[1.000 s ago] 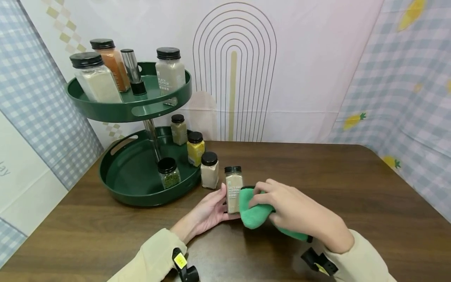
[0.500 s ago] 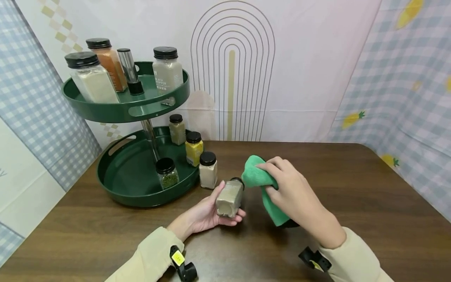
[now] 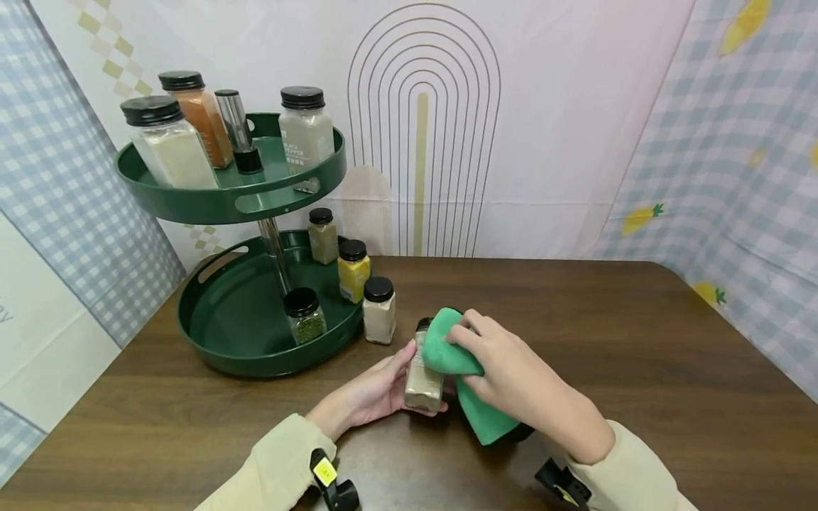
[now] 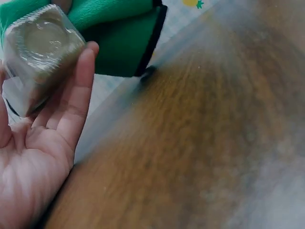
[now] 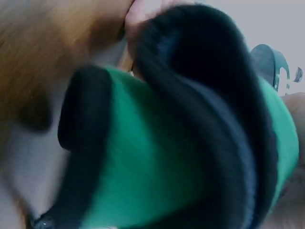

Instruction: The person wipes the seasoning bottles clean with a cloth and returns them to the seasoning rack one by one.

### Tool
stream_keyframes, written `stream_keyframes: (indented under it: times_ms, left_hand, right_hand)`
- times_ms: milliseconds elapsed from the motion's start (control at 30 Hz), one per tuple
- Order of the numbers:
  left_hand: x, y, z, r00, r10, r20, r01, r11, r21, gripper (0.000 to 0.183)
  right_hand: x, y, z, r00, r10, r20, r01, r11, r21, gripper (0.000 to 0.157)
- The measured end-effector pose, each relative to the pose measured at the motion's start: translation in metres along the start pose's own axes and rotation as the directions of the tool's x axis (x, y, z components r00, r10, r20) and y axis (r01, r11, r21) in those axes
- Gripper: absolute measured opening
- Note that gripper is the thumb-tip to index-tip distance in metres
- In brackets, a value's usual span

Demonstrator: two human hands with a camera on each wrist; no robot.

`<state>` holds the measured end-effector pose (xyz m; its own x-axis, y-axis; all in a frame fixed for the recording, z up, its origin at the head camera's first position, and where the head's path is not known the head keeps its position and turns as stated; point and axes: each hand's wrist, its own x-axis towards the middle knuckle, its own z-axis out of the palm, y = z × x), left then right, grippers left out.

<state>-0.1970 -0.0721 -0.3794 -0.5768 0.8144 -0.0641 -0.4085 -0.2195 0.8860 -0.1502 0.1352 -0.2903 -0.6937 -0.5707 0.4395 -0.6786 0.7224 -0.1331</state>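
Note:
My left hand (image 3: 377, 392) grips a square spice jar (image 3: 424, 387) with a black lid and pale contents. The jar is tilted, its base facing me; in the left wrist view the glass base (image 4: 45, 40) shows, with the fingers curled round its sides. My right hand (image 3: 505, 355) holds a bunched green cloth (image 3: 450, 348) with black edging against the jar's upper right side, hiding part of its label and lid. The cloth's loose end hangs below the right fingers. In the right wrist view the cloth (image 5: 147, 157) covers most of the picture.
On the left stands a two-tier green tray rack (image 3: 220, 351) with jars on both tiers. A white-filled jar (image 3: 380, 312) stands on the wooden table (image 3: 607, 333) just right of the lower tier. A yellow jar (image 3: 354, 273) is at that tier's right edge.
The jar went from upright to tilted, base toward me. The cloth swung up off it to the right, then came back down onto its upper side.

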Motion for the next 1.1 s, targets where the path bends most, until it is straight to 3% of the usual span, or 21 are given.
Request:
stream_keyframes:
  times_ms: [200,367,600,667,733,800,867,967,1100]
  left_hand:
    - [0.002,0.000,0.001,0.996,0.012,-0.087,-0.015,0.999,-0.034,0.061]
    - [0.001,-0.001,0.002,0.988,0.009,-0.152,-0.010,1.000,-0.007,0.059]
    - [-0.002,-0.002,0.001,0.988,0.036,-0.149,-0.042,0.998,-0.040,0.060]
    - [-0.002,-0.003,0.001,0.989,0.050,-0.142,-0.057,0.997,-0.047,0.060]
    - [-0.001,-0.003,0.001,0.991,0.071,-0.115,-0.077,0.996,-0.045,0.060]
    - [-0.001,-0.003,0.001,0.994,0.084,-0.073,-0.088,0.995,-0.054,0.061]
    - [0.000,-0.002,0.000,0.996,0.083,-0.040,-0.086,0.994,-0.066,0.061]
    - [0.000,-0.001,0.001,0.997,0.072,-0.027,-0.074,0.995,-0.065,0.061]
    - [0.000,-0.003,0.002,0.997,0.075,-0.026,-0.077,0.996,-0.043,0.061]
  right_hand:
    - [-0.003,-0.004,-0.010,0.979,-0.090,0.181,0.076,0.994,0.079,0.037]
    - [-0.005,-0.001,-0.019,0.948,-0.184,0.259,0.152,0.979,0.136,0.038]
    - [-0.010,0.004,-0.030,0.889,-0.212,0.405,0.144,0.971,0.194,0.053]
    - [-0.010,0.007,-0.035,0.900,-0.190,0.393,0.123,0.974,0.191,0.054]
    - [-0.011,0.011,-0.042,0.930,-0.135,0.343,0.088,0.985,0.151,0.052]
    - [-0.010,0.014,-0.047,0.967,-0.069,0.246,0.045,0.994,0.103,0.048]
    - [-0.009,0.015,-0.049,0.991,0.014,0.136,-0.024,0.997,0.070,0.044]
    - [-0.006,0.012,-0.042,0.996,0.084,0.008,-0.085,0.994,0.068,0.041]
    - [-0.002,0.008,-0.025,0.999,0.054,0.003,-0.054,0.995,0.081,0.039]
